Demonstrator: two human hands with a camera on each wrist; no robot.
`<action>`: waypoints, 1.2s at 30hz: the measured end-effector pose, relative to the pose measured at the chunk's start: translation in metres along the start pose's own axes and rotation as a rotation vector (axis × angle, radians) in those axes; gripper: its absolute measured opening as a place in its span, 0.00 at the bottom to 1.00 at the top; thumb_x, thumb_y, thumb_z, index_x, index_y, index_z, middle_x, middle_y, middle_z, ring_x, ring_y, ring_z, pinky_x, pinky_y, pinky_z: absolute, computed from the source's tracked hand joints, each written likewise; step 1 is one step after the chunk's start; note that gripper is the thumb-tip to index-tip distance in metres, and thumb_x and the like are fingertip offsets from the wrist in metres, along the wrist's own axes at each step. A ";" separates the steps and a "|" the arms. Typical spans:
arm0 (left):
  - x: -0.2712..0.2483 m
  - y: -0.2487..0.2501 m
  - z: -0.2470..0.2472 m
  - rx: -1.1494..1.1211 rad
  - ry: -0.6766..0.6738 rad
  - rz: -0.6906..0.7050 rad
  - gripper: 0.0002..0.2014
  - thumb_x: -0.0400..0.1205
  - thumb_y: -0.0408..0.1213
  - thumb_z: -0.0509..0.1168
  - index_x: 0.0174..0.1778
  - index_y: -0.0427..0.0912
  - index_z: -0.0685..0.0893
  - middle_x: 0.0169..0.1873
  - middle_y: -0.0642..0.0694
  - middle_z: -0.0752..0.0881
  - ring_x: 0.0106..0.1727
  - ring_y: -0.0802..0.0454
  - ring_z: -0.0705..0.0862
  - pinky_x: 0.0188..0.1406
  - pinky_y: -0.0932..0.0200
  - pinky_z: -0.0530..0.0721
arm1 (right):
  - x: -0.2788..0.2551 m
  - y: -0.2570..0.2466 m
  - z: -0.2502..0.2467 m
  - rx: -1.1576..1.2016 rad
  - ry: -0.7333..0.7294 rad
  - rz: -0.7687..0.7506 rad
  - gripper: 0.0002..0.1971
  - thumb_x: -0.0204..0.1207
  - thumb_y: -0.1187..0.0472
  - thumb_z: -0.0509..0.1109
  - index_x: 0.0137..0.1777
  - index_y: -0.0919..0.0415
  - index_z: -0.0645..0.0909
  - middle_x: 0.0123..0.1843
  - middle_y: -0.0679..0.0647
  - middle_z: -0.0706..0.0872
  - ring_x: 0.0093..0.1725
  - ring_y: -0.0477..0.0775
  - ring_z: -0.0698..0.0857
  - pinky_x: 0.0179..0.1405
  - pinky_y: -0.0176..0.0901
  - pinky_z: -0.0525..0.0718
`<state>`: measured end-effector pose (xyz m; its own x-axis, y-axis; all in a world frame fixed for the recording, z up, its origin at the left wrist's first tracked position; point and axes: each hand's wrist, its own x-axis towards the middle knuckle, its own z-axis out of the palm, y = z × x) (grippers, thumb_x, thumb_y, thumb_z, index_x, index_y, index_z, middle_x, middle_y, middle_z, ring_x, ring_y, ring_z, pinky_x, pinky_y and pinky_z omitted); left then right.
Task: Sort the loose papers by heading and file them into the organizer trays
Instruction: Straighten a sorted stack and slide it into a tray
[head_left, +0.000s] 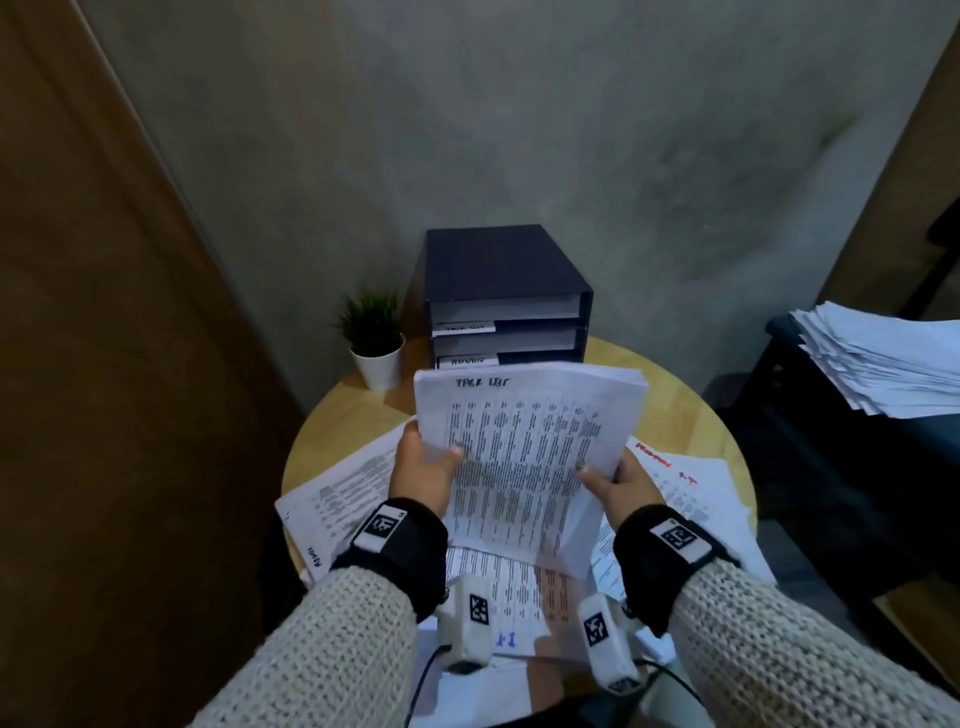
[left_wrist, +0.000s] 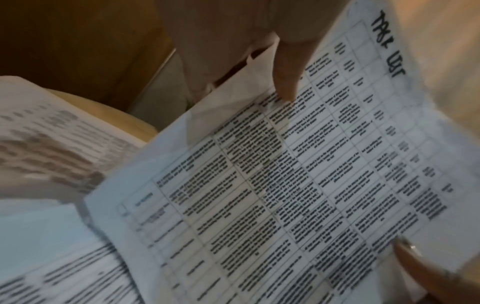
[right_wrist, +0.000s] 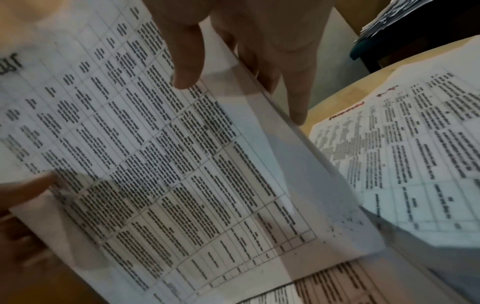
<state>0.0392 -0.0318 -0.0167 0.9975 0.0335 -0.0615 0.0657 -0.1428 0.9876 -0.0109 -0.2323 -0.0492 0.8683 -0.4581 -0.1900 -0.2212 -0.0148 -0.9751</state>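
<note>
- Left hand (head_left: 423, 470) pinches the paper stack (head_left: 524, 457) at its 9 o'clock edge, thumb on front.
- Right hand (head_left: 621, 486) pinches its 3 o'clock edge likewise.
- Organizer (head_left: 506, 296) stands at 12 o'clock.

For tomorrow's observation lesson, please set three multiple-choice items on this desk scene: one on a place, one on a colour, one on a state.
1. Where does the potted plant stand?
A. left of the file organizer
B. on top of it
C. right of it

2. What colour is the organizer?
A. white
B. dark blue
C. red

3. How is the "Task List" stack of papers held?
A. flat on the round table
B. by the left hand alone
C. raised, gripped by both hands

Answers:
1 A, the pot sits beside its left wall.
2 B, its top and sides look navy.
3 C, the right hand grips the opposite edge.
</note>
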 end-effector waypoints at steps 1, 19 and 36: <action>0.000 -0.007 -0.001 0.031 -0.010 -0.028 0.16 0.81 0.34 0.64 0.65 0.44 0.73 0.54 0.46 0.83 0.56 0.46 0.81 0.55 0.56 0.75 | -0.001 0.003 0.000 -0.032 -0.024 0.018 0.19 0.80 0.65 0.67 0.71 0.58 0.75 0.63 0.56 0.85 0.59 0.57 0.83 0.68 0.56 0.77; 0.033 0.035 -0.012 0.125 0.074 -0.029 0.17 0.84 0.37 0.62 0.68 0.37 0.75 0.61 0.40 0.83 0.60 0.43 0.81 0.50 0.61 0.71 | 0.000 0.004 -0.023 -0.017 -0.230 0.210 0.10 0.79 0.64 0.69 0.59 0.53 0.79 0.54 0.55 0.85 0.46 0.58 0.87 0.34 0.45 0.90; 0.100 0.018 0.009 0.002 -0.299 -0.391 0.18 0.88 0.37 0.55 0.72 0.33 0.69 0.57 0.28 0.81 0.11 0.51 0.79 0.10 0.68 0.73 | 0.099 -0.055 -0.003 -0.017 -0.045 0.250 0.13 0.81 0.63 0.67 0.63 0.64 0.75 0.41 0.61 0.82 0.23 0.56 0.78 0.12 0.31 0.75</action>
<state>0.1403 -0.0404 -0.0068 0.8614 -0.2003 -0.4668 0.4366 -0.1779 0.8819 0.0861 -0.2794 -0.0143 0.8044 -0.4091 -0.4307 -0.4390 0.0791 -0.8950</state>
